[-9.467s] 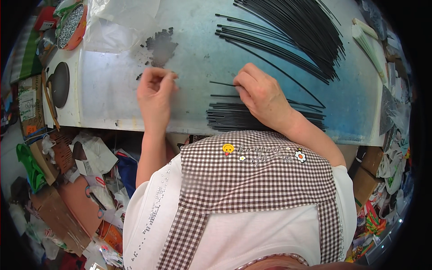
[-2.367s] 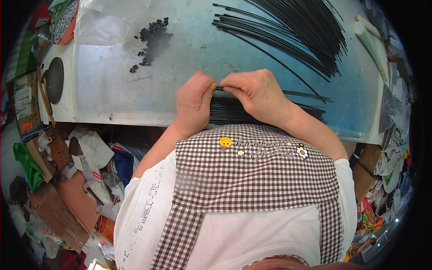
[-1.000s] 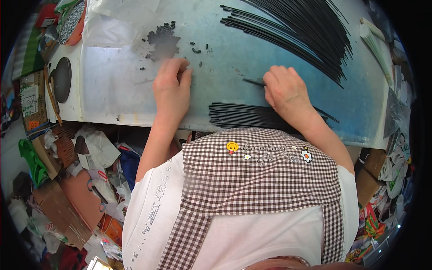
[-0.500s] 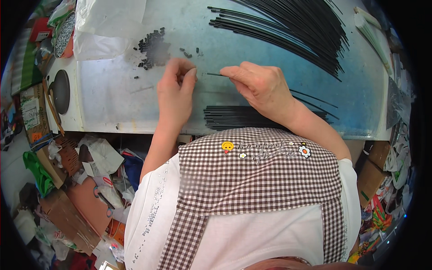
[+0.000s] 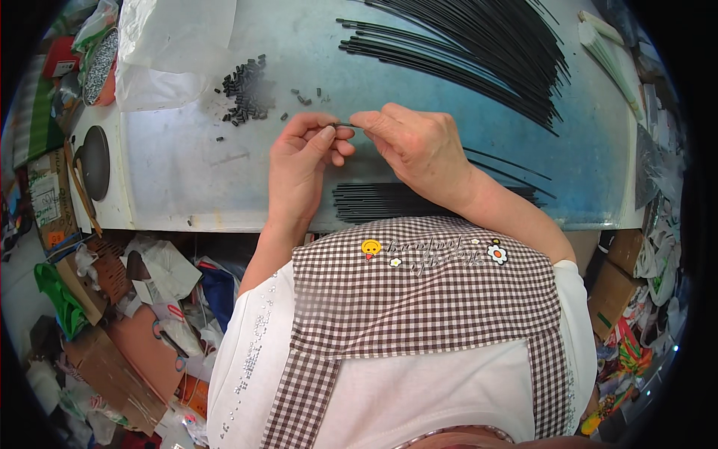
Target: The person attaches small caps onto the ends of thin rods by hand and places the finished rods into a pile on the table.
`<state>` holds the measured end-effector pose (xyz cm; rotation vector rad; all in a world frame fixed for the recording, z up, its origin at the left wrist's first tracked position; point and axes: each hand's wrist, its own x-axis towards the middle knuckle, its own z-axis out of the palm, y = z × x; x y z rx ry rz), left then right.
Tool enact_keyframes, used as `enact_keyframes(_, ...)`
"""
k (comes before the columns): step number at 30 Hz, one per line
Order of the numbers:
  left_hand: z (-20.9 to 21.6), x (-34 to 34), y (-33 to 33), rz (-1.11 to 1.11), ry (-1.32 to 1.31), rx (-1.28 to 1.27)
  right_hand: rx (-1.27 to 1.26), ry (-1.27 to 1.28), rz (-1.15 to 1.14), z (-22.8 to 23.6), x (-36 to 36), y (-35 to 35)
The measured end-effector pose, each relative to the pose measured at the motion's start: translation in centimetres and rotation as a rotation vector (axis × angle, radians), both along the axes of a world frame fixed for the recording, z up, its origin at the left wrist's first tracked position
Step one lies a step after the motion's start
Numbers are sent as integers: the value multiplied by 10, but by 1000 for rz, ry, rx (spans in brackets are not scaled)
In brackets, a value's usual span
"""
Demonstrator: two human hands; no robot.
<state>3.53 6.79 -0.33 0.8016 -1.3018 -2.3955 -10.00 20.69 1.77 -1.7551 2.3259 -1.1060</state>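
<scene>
My right hand is closed round a thin black rod, just behind its left tip. My left hand meets that tip, thumb and forefinger pinching what looks like a small black end cap; the fingertips hide most of it. Beyond my left hand lies a heap of short black end caps, with several strays to its right. A row of thin black rods lies along the near table edge, partly under my right forearm. Two more rod lengths show past my right wrist.
A large bundle of black rods, thicker at their left ends, covers the far right of the table. Clear plastic sheeting lies far left, near a dark round disc. Boxes and scraps crowd the floor at left.
My left hand has come right and its fingers now meet the rod's tip. My right hand has shifted slightly left with the rod; the gap between the hands has closed.
</scene>
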Motion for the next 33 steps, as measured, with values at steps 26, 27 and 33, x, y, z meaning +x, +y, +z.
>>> enact_keyframes(26,10,-23,-14,206,-221,-1379,56,235,-27,25,-28,13)
enact_keyframes(27,4,-25,-24,144,-263,-1441,135,218,-64,23,-30,21)
enact_keyframes(33,-13,-43,-40,-54,-326,-1613,335,136,-54,2,-17,44)
